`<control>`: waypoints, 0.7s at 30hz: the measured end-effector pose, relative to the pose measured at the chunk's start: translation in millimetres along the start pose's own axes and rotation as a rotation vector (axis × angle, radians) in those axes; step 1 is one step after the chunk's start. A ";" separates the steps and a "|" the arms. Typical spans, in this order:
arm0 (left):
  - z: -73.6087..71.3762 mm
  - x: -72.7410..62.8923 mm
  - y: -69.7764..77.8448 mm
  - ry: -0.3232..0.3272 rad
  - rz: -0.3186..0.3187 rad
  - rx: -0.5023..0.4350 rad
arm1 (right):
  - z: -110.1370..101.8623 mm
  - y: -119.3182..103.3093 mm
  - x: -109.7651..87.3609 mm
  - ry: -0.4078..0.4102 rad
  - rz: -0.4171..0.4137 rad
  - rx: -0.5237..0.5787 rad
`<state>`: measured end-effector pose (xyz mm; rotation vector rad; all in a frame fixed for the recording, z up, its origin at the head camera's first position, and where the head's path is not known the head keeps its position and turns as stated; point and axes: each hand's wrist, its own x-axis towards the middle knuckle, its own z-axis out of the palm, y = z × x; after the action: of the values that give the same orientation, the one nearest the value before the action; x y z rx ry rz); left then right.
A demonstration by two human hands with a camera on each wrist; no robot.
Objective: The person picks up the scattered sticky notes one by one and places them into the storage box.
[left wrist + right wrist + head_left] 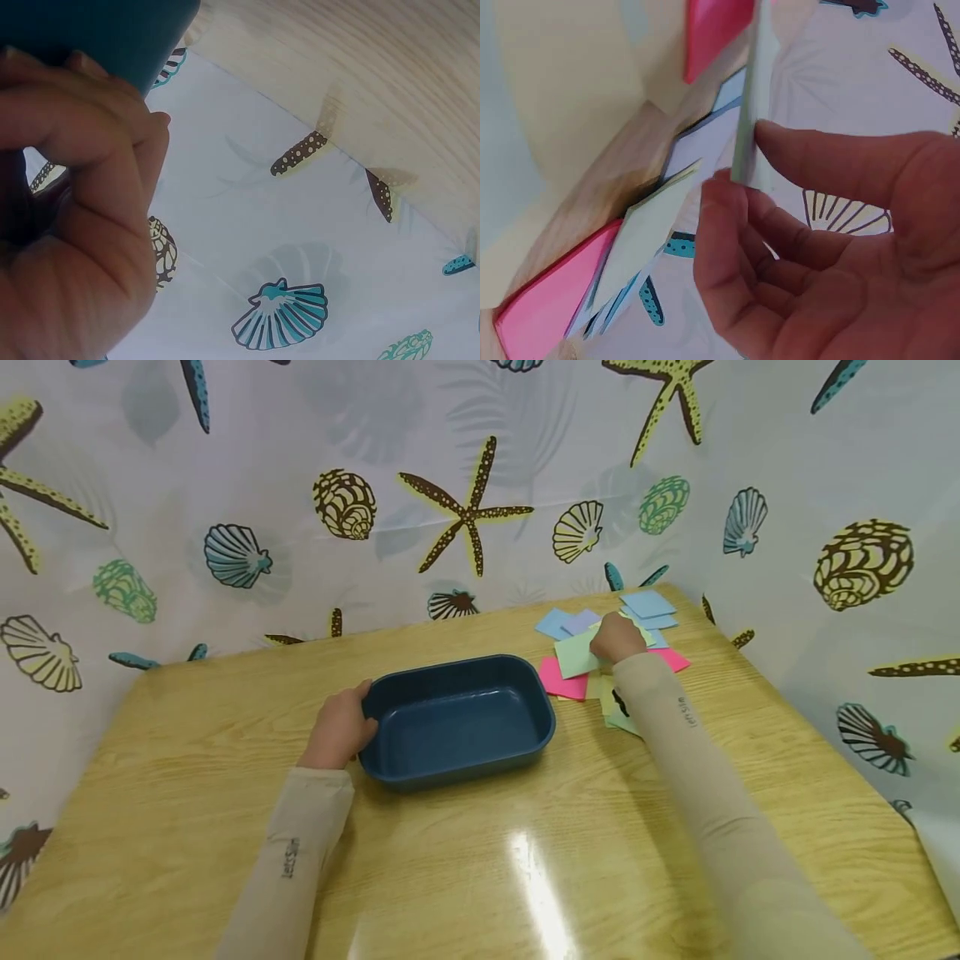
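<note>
A dark blue rectangular plastic tub (465,731) stands on the table with nothing inside it. My left hand (339,728) grips its left end, thumb over the rim; in the left wrist view the fingers curl against the tub's wall (105,34). To the right of the tub, my right hand (618,637) pinches a pale green sticky note pad (576,653) between thumb and fingertips. The right wrist view shows this pad (751,112) edge-on, raised above other pads. Around it lie pink sticky notes (562,680), blue sticky notes (648,604) and a lilac pad (581,622).
Yellow and green notes (609,703) lie partly behind the right sleeve, with a dark mark beside them. The wooden table (187,760) reaches back to a white curtain (420,435) printed with shells and starfish, which also runs along the right side.
</note>
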<state>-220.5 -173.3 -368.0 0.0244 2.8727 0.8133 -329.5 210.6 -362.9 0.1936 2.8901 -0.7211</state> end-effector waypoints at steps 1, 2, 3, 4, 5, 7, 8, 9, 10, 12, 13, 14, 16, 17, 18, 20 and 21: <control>-0.4 0.1 0.2 -0.003 -0.008 0.001 | -2.7 -1.4 -0.7 -0.007 -0.004 0.017; -0.8 0.1 0.5 -0.005 -0.013 0.002 | -5.3 -3.5 -1.5 -0.012 -0.003 0.035; -1.2 0.2 0.9 -0.008 -0.020 0.002 | -8.0 -5.6 -2.5 -0.018 -0.008 0.052; -1.3 0.3 1.3 -0.010 -0.026 0.002 | -11.0 -8.6 -4.3 -0.025 -0.009 0.069; -1.6 0.5 1.7 -0.009 -0.029 0.002 | -13.9 -11.5 -5.6 -0.029 -0.015 0.079; -1.9 1.4 3.1 -0.006 -0.030 0.001 | -20.6 -18.2 -9.7 -0.034 -0.022 0.086; -1.9 2.0 3.9 -0.004 -0.028 -0.001 | -24.3 -21.4 -12.0 -0.033 -0.035 0.089; -2.0 2.8 4.5 -0.001 -0.025 -0.001 | -28.1 -24.4 -14.7 -0.035 -0.053 0.091; -2.1 3.3 5.0 0.003 -0.020 -0.002 | -31.8 -28.2 -17.7 -0.033 -0.064 0.094; -2.6 3.6 5.9 0.008 -0.015 -0.005 | -38.3 -35.9 -23.5 -0.022 -0.092 0.106; -2.9 3.4 6.0 0.009 -0.016 -0.008 | -40.8 -39.9 -26.2 -0.008 -0.115 0.112; -3.1 3.1 6.1 0.012 -0.014 -0.006 | -42.9 -44.2 -29.1 0.005 -0.140 0.117; -3.4 2.2 5.9 0.014 -0.019 -0.007 | -46.3 -53.5 -35.2 0.028 -0.186 0.132; -3.6 1.5 5.9 0.014 -0.022 -0.008 | -47.8 -58.3 -38.3 0.035 -0.208 0.143; -3.6 1.0 5.4 0.014 -0.025 -0.008 | -49.0 -63.2 -41.8 0.041 -0.231 0.151; -3.4 0.2 4.6 0.013 -0.024 -0.006 | -50.8 -72.7 -48.6 0.037 -0.266 0.162; -3.2 0.0 4.0 0.011 -0.025 -0.007 | -51.4 -77.2 -51.9 0.027 -0.277 0.172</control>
<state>-221.1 -171.6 -363.2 -0.0164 2.8745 0.8209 -297.4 162.9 -273.5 -0.1833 2.9111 -1.0214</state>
